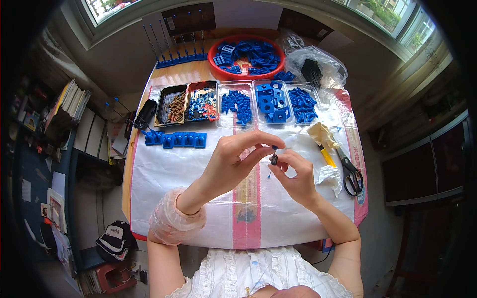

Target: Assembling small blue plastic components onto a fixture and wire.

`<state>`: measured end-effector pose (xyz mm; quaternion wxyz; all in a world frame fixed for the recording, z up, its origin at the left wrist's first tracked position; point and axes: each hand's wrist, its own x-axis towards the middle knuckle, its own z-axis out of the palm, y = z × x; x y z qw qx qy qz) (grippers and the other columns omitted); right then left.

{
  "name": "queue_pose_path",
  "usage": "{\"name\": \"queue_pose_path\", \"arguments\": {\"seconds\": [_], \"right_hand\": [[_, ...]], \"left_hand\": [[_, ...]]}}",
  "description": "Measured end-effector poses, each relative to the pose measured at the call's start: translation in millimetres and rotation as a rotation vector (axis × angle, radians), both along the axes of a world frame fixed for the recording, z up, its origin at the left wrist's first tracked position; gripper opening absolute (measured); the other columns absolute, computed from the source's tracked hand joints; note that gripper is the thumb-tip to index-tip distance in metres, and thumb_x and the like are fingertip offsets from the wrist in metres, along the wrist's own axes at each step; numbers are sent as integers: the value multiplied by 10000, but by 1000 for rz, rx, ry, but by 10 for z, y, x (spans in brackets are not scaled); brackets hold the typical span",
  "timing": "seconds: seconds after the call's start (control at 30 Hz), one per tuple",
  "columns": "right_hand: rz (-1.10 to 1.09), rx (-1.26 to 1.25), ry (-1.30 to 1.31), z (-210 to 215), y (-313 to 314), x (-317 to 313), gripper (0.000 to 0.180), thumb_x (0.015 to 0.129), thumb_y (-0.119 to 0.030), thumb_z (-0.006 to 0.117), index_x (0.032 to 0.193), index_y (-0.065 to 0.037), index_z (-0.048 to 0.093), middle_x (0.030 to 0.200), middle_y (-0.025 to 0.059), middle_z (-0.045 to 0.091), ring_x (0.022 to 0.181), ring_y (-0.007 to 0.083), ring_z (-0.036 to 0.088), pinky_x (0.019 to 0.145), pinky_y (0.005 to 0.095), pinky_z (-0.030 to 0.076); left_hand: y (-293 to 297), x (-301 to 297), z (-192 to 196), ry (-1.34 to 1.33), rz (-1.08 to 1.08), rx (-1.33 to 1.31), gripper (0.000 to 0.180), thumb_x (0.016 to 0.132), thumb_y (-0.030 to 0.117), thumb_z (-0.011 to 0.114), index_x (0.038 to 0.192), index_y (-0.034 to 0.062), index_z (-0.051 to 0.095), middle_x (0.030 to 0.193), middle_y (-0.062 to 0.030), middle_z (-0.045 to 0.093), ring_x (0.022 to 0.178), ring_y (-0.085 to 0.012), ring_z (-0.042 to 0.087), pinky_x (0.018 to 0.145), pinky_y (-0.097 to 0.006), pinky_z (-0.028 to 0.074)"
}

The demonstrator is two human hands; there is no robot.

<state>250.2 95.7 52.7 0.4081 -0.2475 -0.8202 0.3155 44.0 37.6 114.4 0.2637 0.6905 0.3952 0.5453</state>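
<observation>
Above the middle of the table, both hands meet at a small assembly. My left hand (232, 155) reaches in from the left, its thumb and index finger pinching a small blue plastic piece (275, 147) at the top. Just below that piece sits a dark coil spring (274, 159), pinched by the thumb and fingers of my right hand (297, 173). A thin stem with a blue tip (269, 176) sticks out beneath the spring, close to the right thumb. How the piece, spring and stem join is hidden by the fingers.
Trays of brass-coloured screws (175, 106), small nuts (202, 103) and blue parts (237, 105) line the table's far half. Behind them stands a red basin (213, 62). Blue brackets (184, 139) lie at left; scissors (353, 178) and a yellow-handled tool (328, 156) at right.
</observation>
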Motion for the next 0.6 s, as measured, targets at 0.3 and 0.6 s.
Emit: {"name": "queue_pose_path", "arguments": {"seconds": [0.3, 0.6], "right_hand": [[-19, -1, 5, -13, 20, 6, 187, 841, -1, 821, 996, -12, 715, 783, 61, 632, 648, 143, 585, 577, 297, 477], [-34, 7, 6, -17, 37, 14, 177, 841, 2, 823, 986, -18, 724, 765, 52, 630, 645, 139, 581, 575, 295, 471]], "left_hand": [[75, 32, -113, -40, -73, -89, 333, 956, -72, 664, 1268, 43, 687, 1115, -112, 766, 1024, -204, 752, 846, -308, 595], [92, 68, -162, -33, -91, -163, 378, 945, -70, 675, 1307, 41, 664, 1146, -107, 755, 1023, -210, 748, 883, -321, 601]]}}
